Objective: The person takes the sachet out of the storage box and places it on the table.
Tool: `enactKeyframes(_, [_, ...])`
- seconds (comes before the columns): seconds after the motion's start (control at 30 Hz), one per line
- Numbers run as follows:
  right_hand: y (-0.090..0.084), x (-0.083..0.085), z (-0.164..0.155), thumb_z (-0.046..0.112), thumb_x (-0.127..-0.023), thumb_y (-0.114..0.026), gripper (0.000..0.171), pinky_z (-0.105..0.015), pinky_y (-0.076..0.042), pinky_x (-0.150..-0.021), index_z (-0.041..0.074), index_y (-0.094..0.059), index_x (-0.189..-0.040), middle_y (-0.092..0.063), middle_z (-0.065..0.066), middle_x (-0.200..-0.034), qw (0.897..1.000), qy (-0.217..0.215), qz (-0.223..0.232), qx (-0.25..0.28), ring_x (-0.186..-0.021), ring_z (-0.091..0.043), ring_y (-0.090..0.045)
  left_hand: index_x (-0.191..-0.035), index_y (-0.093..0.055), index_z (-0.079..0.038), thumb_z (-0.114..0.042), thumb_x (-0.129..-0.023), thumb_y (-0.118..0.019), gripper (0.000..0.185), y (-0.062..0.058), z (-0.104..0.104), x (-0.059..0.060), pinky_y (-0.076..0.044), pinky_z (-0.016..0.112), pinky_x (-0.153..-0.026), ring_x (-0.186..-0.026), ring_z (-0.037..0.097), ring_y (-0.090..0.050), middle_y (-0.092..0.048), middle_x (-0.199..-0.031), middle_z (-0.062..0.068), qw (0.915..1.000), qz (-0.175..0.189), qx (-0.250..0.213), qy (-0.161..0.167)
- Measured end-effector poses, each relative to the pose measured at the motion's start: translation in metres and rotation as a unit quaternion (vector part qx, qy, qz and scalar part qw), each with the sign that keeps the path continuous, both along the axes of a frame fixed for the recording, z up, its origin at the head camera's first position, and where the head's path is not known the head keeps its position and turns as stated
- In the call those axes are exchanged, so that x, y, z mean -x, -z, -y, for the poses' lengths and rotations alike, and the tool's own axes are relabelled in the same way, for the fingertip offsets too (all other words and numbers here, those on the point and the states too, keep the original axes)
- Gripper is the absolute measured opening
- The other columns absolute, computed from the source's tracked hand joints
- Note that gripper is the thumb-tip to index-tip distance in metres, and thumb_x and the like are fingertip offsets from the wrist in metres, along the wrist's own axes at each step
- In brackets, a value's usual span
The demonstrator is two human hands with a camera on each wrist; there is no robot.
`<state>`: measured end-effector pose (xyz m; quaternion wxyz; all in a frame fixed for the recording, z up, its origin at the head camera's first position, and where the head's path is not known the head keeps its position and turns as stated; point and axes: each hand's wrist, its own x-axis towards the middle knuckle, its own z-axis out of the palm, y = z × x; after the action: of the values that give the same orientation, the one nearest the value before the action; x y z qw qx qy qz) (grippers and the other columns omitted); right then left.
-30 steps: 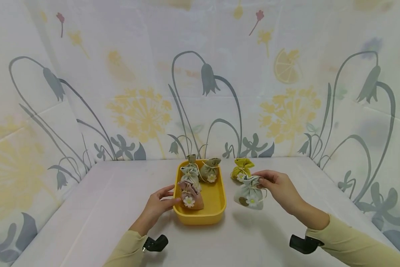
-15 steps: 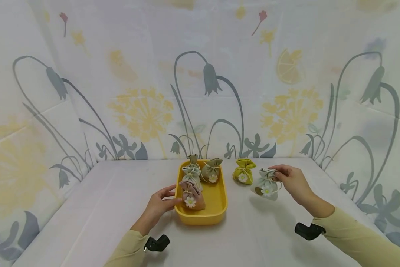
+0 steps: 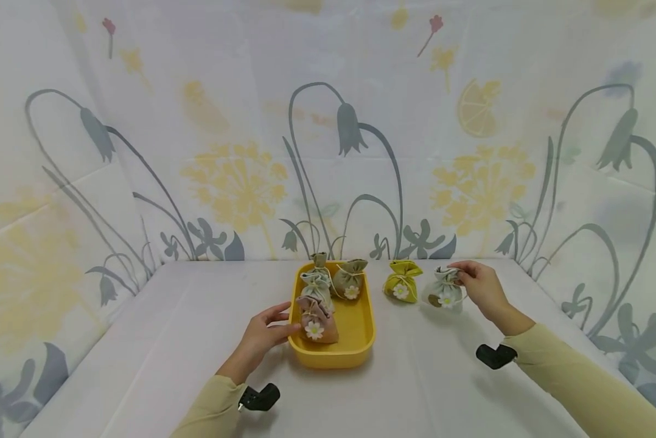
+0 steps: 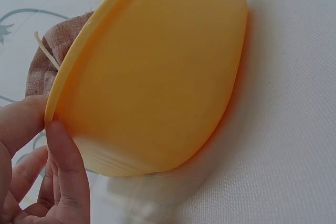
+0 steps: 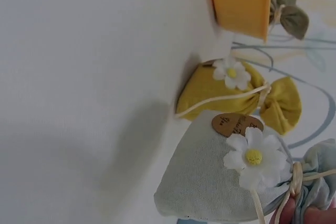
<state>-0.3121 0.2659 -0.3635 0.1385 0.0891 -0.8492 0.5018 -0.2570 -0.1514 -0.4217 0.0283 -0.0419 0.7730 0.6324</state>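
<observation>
My right hand (image 3: pixel 484 293) pinches a pale blue-grey drawstring pouch (image 5: pixel 210 174) by its gathered neck. A white flower and a brown oval label show on its front. In the right wrist view the pouch hangs close over the table, beside a mustard-yellow pouch (image 3: pixel 403 286) that stands there. My left hand (image 3: pixel 259 334) grips the near-left rim of a yellow plastic tub (image 4: pixel 157 77) between thumb and fingers. Inside the tub are a dusty-pink pouch (image 3: pixel 324 328) at the front, a pale pouch (image 3: pixel 318 291) behind it, and two olive-grey ones at the back, including this pouch (image 3: pixel 348 280).
A white cloth covers the table (image 3: pixel 207 304). Behind it rises a backdrop curtain (image 3: pixel 328 182) printed with grey bellflowers and yellow blooms. Black wrist cameras sit on both sleeves, the left camera (image 3: pixel 261 396) low over the table.
My right hand has carried the pale pouch right, away from me and lower, from in front of the mustard pouch to its right side. The left hand keeps its hold on the tub.
</observation>
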Motion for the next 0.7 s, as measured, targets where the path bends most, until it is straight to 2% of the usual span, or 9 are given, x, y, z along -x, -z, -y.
enactKeyframes(0.2, [0.010, 0.017, -0.003, -0.007, -0.094, -0.039, 0.026, -0.025, -0.052, -0.072, -0.015, -0.056, -0.111, -0.059, -0.025, -0.102, 0.999, 0.017, -0.001, -0.030, -0.075, 0.003, -0.052, -0.133, -0.050, -0.005, -0.018, -0.077, -0.077, 0.064, -0.001, 0.000, -0.001, -0.054, 0.033, -0.077, -0.090, 0.021, -0.061, -0.052, -0.118, 0.017, 0.9999, -0.007, -0.011, 0.004])
enactKeyframes(0.33, [0.021, 0.026, -0.005, -0.007, -0.094, -0.039, 0.025, -0.020, -0.051, -0.069, -0.016, -0.056, -0.111, -0.058, -0.025, -0.100, 0.999, 0.017, 0.017, -0.021, -0.074, 0.002, -0.053, -0.134, -0.049, -0.004, -0.017, -0.077, -0.077, 0.064, -0.001, 0.000, -0.001, -0.054, 0.034, -0.077, -0.090, 0.021, -0.061, -0.052, -0.117, 0.017, 0.9998, -0.009, -0.015, 0.008])
enactKeyframes(0.5, [0.031, 0.028, -0.007, -0.005, -0.095, -0.041, 0.026, -0.017, -0.050, -0.067, -0.016, -0.054, -0.114, -0.057, -0.028, -0.104, 0.999, 0.016, 0.035, -0.030, -0.077, -0.003, -0.056, -0.134, -0.050, -0.006, -0.021, -0.076, -0.078, 0.066, 0.003, 0.000, 0.002, -0.054, 0.033, -0.077, -0.089, 0.019, -0.061, -0.053, -0.116, 0.015, 0.9999, -0.002, -0.011, 0.008])
enactKeyframes(0.7, [0.028, 0.026, -0.015, 0.007, -0.097, -0.048, 0.032, -0.018, -0.050, -0.070, -0.013, -0.052, -0.121, -0.057, -0.030, -0.112, 0.998, 0.028, 0.021, -0.054, -0.085, -0.013, -0.061, -0.134, -0.050, -0.007, -0.022, -0.076, -0.078, 0.066, 0.003, 0.001, 0.002, -0.054, 0.033, -0.077, -0.089, 0.020, -0.061, -0.052, -0.116, 0.015, 1.0000, -0.003, -0.004, 0.002])
